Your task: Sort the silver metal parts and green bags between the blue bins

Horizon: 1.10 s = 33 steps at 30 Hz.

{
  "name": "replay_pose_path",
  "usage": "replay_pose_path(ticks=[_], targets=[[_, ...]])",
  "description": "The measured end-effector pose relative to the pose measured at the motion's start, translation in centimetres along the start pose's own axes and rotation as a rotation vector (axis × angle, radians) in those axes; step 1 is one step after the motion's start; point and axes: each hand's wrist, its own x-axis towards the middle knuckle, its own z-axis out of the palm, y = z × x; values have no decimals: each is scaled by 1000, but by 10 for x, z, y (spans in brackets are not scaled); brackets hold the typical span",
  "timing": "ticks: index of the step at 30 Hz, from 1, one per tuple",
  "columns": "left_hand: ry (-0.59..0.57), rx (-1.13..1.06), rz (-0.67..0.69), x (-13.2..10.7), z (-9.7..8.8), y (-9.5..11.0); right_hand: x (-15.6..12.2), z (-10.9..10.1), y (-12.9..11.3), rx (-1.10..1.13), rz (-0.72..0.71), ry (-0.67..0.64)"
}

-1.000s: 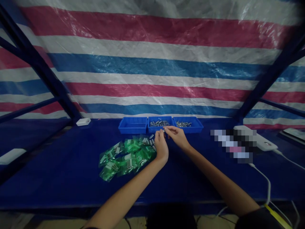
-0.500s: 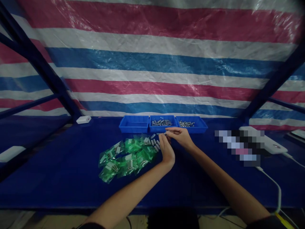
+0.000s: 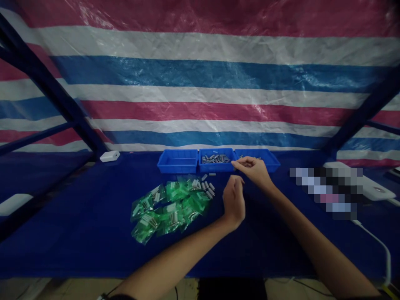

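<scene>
My left hand (image 3: 233, 200) hovers over the blue table (image 3: 93, 225) with its fingers curled in a pinch; what it holds is too small to name. My right hand (image 3: 253, 169) reaches to the front edge of the right blue tray (image 3: 268, 155), fingers pinched together. The middle blue tray (image 3: 215, 160) holds several small metal cylinders. A few loose cylinders (image 3: 208, 187) lie in front of it. The left blue tray (image 3: 178, 160) looks empty. A heap of green plastic bags (image 3: 167, 206) with metal parts lies left of my left hand.
A small white box (image 3: 109, 156) sits at the back left. At the right lie a white device (image 3: 373, 187) with a white cable (image 3: 379, 243) and a blurred-out object. Dark blue frame posts (image 3: 53, 87) slant up on both sides before a striped tarp.
My hands were together in front of the middle tray; they have parted. The right hand moved right toward the right tray, the left hand drew back toward me. The camera tilted slightly.
</scene>
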Motion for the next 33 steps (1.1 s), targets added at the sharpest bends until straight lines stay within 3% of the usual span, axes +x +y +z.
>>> replay_pose_path(ticks=[5,8,11,21,27,33], targets=[[-492,187,776,-19,-1,6,3,-2,1,15,59,-10],[-675,273,1027,-26,3,5,0,3,-1,158,76,-117],[-686,302,1044,-27,4,5,-4,9,0,196,-3,-262],[-622,267,943,-24,-1,6,-18,23,21,-430,-576,-503],[-536,294,924,-22,-4,9,-21,28,23,-628,-634,-593],[-337,213,724,-14,-9,9,-18,29,36,-646,-624,-459]])
